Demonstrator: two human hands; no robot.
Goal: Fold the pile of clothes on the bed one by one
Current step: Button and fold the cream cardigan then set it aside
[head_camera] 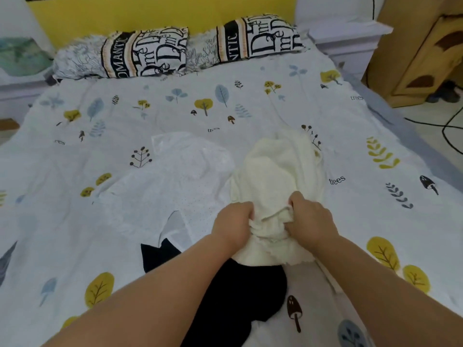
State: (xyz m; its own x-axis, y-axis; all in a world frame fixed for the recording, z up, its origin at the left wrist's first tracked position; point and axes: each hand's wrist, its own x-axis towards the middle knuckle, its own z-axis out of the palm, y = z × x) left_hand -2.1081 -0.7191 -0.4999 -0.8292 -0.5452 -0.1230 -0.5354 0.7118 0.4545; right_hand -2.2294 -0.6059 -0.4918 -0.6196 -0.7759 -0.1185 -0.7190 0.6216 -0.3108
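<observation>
Garments number three: a cream top, a white dotted shirt and a black piece. Two hands work together, and two lettered pillows lie side by side at the head of the bed.

The bed wears a pale cover printed with yellow trees, blue leaves and small mushrooms. A yellow headboard stands at twelve o'clock, a cardboard box at two o'clock, and black cables trail over the floor at three o'clock.

The cream top is soft and thick, bunched into a crumpled heap slightly to the five o'clock side of centre, its near edge overlapping the black piece at six o'clock. The white shirt lies spread and wrinkled just beside it at nine o'clock, touching it. The left hand has its fingers curled into the cream top's near folds; the right hand grips the same bunched edge just beside it.
</observation>
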